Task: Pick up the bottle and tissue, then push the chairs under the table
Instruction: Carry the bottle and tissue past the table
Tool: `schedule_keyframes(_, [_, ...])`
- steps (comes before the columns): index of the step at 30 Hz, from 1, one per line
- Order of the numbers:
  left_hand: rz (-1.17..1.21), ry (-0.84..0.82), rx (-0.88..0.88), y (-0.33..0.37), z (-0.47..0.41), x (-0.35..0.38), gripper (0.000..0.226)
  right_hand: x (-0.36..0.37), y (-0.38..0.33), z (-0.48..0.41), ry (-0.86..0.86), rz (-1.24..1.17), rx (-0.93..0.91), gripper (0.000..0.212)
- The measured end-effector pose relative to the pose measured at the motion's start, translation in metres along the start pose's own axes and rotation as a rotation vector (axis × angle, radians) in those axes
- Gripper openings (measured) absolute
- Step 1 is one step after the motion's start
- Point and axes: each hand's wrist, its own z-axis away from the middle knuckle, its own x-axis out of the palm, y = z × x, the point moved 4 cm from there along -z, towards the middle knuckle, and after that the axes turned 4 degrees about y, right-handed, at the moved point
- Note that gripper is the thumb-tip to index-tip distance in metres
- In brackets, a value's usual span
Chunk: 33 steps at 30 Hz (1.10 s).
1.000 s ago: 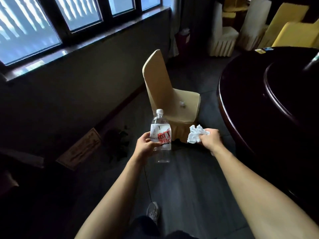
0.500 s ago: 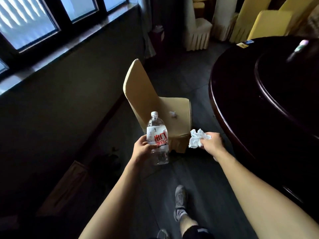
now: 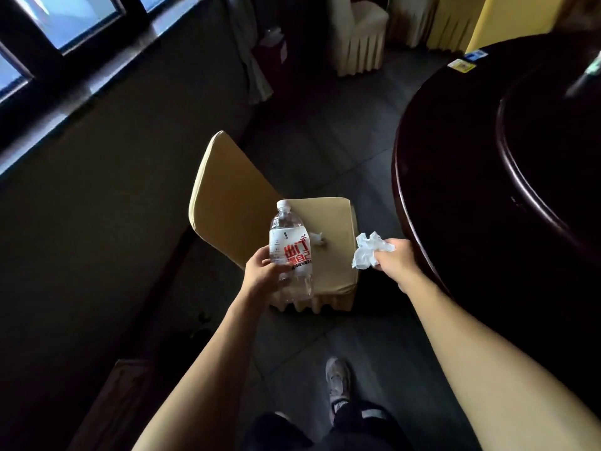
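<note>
My left hand [image 3: 265,275] grips a clear plastic bottle [image 3: 290,252] with a white cap and a red-and-white label, held upright in front of the chair. My right hand [image 3: 395,260] is closed on a crumpled white tissue [image 3: 369,250]. Straight ahead stands a tan-covered chair [image 3: 234,203], pulled out from the dark round table [image 3: 455,177] at the right, its seat facing the table. A small white scrap [image 3: 318,238] lies on the chair seat, just right of the bottle.
A dark wall with a windowsill [image 3: 97,83] runs along the left. More covered chairs [image 3: 357,37] stand at the back. Stickers [image 3: 468,61] sit on the table's far edge. My shoe [image 3: 338,384] is on the grey tiled floor below.
I have stepped closer to the chair, which now looks larger and lower in view. Both hands keep their hold on the bottle and tissue. A foot has come forward.
</note>
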Motion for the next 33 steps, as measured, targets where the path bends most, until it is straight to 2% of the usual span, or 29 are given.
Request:
schedule_keyframes(8, [-0.135, 0.019, -0.108, 0.002, -0.097, -0.001, 0.043, 0.054, 0.001, -0.061, -0.067, -0.003, 0.092, 0.035])
schedule_keyframes(11, [-0.220, -0.003, -0.129, -0.003, -0.145, -0.003, 0.042, 0.084, 0.006, -0.089, -0.040, 0.100, 0.091, 0.031])
schedule_keyframes(16, [-0.326, -0.066, -0.107, -0.009, -0.224, 0.008, 0.039, 0.138, 0.006, -0.134, -0.020, 0.393, 0.017, 0.024])
schedule_keyframes(21, [-0.338, -0.106, -0.107, -0.030, -0.282, 0.028, 0.035, 0.191, 0.015, -0.177, -0.082, 0.582, -0.078, 0.017])
schedule_keyframes(26, [-0.366, -0.082, -0.158, -0.081, -0.337, 0.038, 0.041, 0.253, 0.060, -0.224, -0.222, 0.702, -0.292, 0.034])
schedule_keyframes(28, [-0.398, -0.067, -0.162, -0.087, -0.340, 0.036, 0.037, 0.262, 0.069, -0.233, -0.219, 0.736, -0.366, 0.035])
schedule_keyframes(33, [-0.409, -0.018, -0.210, -0.129, -0.371, 0.031, 0.036, 0.304, 0.103, -0.280, -0.283, 0.816, -0.387, 0.041])
